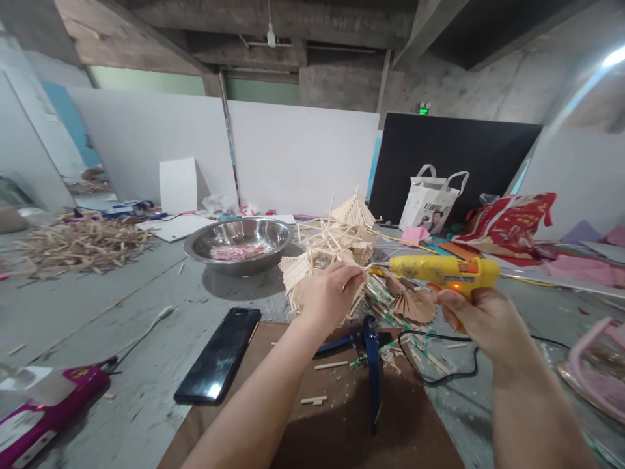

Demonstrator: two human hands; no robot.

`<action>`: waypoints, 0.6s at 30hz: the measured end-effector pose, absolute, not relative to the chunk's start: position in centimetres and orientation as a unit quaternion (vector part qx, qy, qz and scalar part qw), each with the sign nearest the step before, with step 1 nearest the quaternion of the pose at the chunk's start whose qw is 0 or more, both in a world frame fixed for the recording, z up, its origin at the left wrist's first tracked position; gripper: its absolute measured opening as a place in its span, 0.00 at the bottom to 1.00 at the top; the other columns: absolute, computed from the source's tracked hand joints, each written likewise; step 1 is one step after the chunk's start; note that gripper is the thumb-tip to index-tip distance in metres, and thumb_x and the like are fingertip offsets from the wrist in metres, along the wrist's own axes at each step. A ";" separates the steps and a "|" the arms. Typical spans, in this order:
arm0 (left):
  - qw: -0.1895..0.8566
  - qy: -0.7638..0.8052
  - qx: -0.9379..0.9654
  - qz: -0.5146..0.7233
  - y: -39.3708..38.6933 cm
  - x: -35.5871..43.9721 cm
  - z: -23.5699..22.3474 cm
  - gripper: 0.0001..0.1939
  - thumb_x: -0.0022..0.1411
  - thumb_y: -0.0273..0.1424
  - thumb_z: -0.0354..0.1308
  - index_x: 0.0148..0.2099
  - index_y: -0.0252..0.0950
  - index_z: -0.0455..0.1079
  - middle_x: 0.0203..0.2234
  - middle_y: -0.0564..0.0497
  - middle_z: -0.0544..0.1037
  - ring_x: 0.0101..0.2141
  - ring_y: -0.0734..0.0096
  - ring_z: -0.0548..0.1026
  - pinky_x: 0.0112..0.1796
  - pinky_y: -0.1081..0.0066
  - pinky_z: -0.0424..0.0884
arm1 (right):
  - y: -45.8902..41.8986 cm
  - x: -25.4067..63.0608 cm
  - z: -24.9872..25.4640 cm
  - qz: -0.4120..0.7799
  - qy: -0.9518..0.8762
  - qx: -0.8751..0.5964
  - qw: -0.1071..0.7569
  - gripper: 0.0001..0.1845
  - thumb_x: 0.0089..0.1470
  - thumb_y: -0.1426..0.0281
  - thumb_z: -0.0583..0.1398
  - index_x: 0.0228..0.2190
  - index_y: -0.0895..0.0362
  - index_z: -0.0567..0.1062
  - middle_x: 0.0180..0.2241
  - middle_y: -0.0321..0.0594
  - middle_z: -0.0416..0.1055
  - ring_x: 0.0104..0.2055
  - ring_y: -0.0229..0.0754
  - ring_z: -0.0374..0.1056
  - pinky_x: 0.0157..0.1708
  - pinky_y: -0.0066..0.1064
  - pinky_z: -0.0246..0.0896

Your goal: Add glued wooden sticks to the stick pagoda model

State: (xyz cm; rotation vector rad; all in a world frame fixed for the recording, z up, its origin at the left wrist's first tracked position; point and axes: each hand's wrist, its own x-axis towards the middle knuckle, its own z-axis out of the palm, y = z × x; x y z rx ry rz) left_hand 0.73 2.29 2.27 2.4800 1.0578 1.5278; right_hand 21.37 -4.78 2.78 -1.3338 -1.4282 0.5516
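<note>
A: Where do we have the hot-glue gun (pixel 430 270)?

B: Right of centre and raised, its handle wrapped in our right grip (pixel 481 319). The nozzle (pixel 381 264) points left.

A: And our left grip (pixel 327 296)?

B: Fingertips pinched on a pale stick (pixel 366 268), just beside the nozzle. It is too thin for us to tell whether the two touch.

A: How do we judge the gun's handling?

B: Stiff plastic, light enough for one hand. We keep to the handle; the orange light (pixel 456 286) glows, so we treat the metal end as hot. The black cable (pixel 454 379), if it belongs to the gun, could tug as we turn.

A: The stick?

B: Next to no weight, stiff, dry rather than slippery, easily snapped. We take it best by the end away from the nozzle.

A: And the stick model (pixel 322 242) beyond our left grip?

B: It stands at the far side of the brown board (pixel 351 436), right of the steel basin (pixel 229 264). It looks light but fragile. We would support it low, with both grips, and leave the peaked roof (pixel 355 212) and loose-looking upper rods alone; a squeeze there could crack the joints.
</note>
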 end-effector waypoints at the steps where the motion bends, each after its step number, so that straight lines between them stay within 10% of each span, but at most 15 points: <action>1: 0.022 0.340 0.801 0.493 2.3 0.7 2.2 0.09 0.54 0.32 0.49 0.30 0.36 0.70 0.21 0.52 0.71 0.22 0.80 0.67 0.24 0.78 0.61 | -4.8 21.3 2.8 0.232 -0.595 -0.555 0.532 0.21 0.38 0.54 0.57 0.09 0.55 0.62 0.07 0.32 0.55 0.11 0.32 0.50 0.10 0.25 0.44; 12: 0.100 0.332 0.771 0.534 2.2 0.9 2.5 0.08 0.53 0.32 0.51 0.27 0.35 0.70 0.21 0.52 0.71 0.23 0.79 0.66 0.24 0.77 0.61 | -4.7 21.0 2.8 0.230 -0.587 -0.563 0.536 0.19 0.36 0.54 0.58 0.12 0.55 0.66 0.07 0.31 0.55 0.11 0.31 0.49 0.09 0.24 0.44; 18: 0.466 0.341 0.592 0.562 2.1 1.1 2.8 0.11 0.46 0.37 0.57 0.26 0.33 0.68 0.14 0.58 0.63 0.14 0.85 0.57 0.15 0.79 0.53 | -4.8 20.7 2.8 0.219 -0.587 -0.555 0.547 0.19 0.38 0.55 0.58 0.11 0.56 0.64 0.08 0.32 0.55 0.12 0.32 0.50 0.10 0.25 0.45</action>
